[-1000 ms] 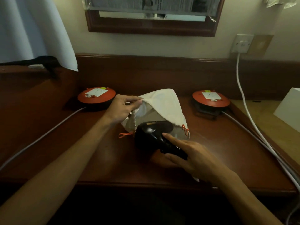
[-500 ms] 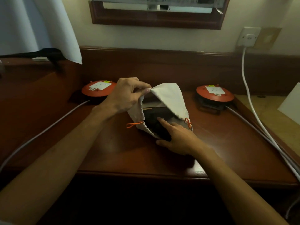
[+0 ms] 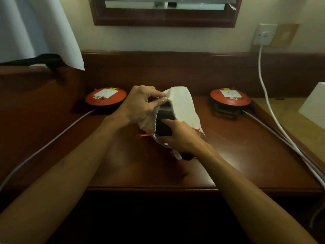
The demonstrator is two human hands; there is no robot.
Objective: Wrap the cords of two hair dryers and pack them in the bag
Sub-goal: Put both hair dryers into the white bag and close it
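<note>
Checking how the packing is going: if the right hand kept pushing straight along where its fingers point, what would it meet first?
The right hand points into the open mouth of the cloth bag, so it would first meet the black hair dryer it already touches, then probably the bag's far inside; depth there is unclear.

Both forearms extended forward, bare, converging at centre. Left hand raised, knuckles up, thumb and fingers pinched together on cloth edge. Right hand lower, palm down, index finger extended forward, remaining fingers curled under, wrist flat.
</note>
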